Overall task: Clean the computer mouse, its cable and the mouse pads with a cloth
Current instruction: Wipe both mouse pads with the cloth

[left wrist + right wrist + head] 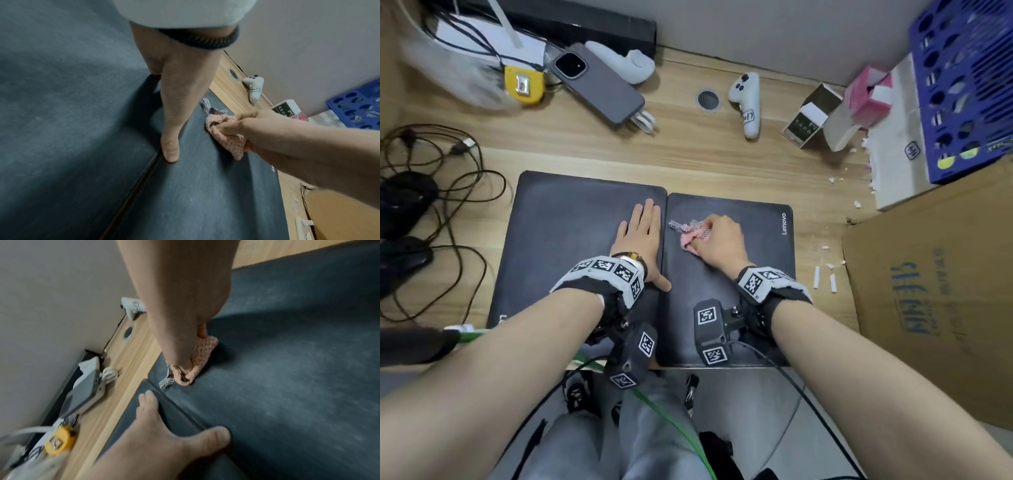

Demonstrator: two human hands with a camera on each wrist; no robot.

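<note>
1. Your right hand [719, 241]: fingers curled round a bunched pink checked cloth [692, 233], pressing it onto the dark rectangular fabric mouse pad with white lettering [753, 274], toward the pad's 11 o'clock corner.
2. Your left hand [640, 236]: fingers straight, flat, holding nothing, palm down on the second dark rectangular mouse pad [565, 240] along its 3 o'clock edge; thumb across the seam where the pads touch.
3. Black computer mice with tangled dark cable [410, 219]: at 9 o'clock on the pale wooden desk [688, 161], apart from both pads.
4. White handheld controller [746, 102]: at 12 o'clock.
5. Grey smartphone [599, 85]: at 11 o'clock.
</note>
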